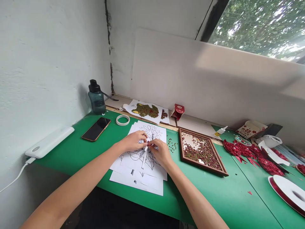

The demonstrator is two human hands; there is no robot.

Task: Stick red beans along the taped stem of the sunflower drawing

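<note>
Both hands meet over a stack of white sheets [152,186] printed with black outlines of flowers and leaves. My left hand [136,141] is closed, its fingertips curled down at the middle of the top sheet's flower drawing [151,129]. Close beside it, my right hand [161,152] pinches with thumb and forefinger at the same spot. A few tiny dark red bits show between the fingertips, too small to name surely. From there a narrow white strip [144,159] runs toward me over the drawing. Whatever each hand grips is hidden.
Right of the sheets stand loose beans [172,145] and a brown framed tray [215,173] of red and green beans. Left lie a phone [96,129] and tape roll [123,120]; a bottle [97,101] stands behind. A glue bottle [220,131] and ribbon spool [289,190] are right.
</note>
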